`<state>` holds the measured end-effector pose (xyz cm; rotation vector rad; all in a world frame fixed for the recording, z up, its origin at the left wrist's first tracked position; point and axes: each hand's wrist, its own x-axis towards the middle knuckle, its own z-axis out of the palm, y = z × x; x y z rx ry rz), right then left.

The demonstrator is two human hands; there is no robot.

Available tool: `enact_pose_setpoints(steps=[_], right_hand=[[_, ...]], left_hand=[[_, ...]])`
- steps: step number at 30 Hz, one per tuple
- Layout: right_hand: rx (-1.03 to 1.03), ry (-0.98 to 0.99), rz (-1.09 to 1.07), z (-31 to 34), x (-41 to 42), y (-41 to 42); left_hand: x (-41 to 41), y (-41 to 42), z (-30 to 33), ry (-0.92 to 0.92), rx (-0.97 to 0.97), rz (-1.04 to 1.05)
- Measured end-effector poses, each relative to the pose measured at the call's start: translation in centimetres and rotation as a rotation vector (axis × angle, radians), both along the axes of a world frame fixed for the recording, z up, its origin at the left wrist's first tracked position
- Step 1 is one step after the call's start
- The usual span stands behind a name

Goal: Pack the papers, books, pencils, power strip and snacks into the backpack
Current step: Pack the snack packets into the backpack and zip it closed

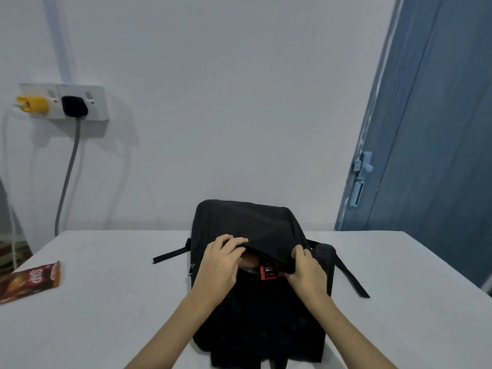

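Note:
A black backpack (247, 222) lies in the middle of the white table (111, 302), its mouth facing me. My left hand (222, 265) grips the left part of the upper flap edge. My right hand (306, 270) pinches the same flap edge on the right. Through the gap between my hands shows a red and black packet (269, 271) and something brown inside the bag. A brown snack packet (29, 282) lies on the table at the far left, apart from the bag.
Backpack straps (351, 278) trail across the table on both sides of the bag. A wall socket (66, 102) with a yellow plug and a black plug sits at the upper left, cables hanging down. A blue door (431, 129) stands at the right.

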<state>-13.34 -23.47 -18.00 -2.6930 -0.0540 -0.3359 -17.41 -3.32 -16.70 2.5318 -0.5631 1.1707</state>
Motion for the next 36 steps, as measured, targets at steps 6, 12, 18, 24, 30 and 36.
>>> enact_pose_setpoints(steps=[6,12,18,24,30,36], right_hand=[[-0.023,-0.044,-0.089,1.2,1.3,-0.6],[-0.081,-0.028,-0.066,0.9,2.1,0.4],[0.240,0.208,0.207,0.8,1.8,-1.8],[0.215,0.002,0.228,-0.6,1.4,-0.2],[0.053,0.074,0.141,0.0,2.3,1.1],[0.108,0.097,0.172,-0.1,1.5,0.6]], left_hand=[[0.2,-0.1,0.0,0.003,-0.001,-0.022],[0.5,0.4,-1.0,0.056,0.036,-0.086],[1.3,0.6,-0.7,0.169,0.152,-0.085],[2.3,-0.4,-1.1,0.244,0.328,0.047],[1.0,1.9,1.7,0.678,-0.165,-0.238],[-1.6,20.9,-3.1,0.348,-0.385,0.496]])
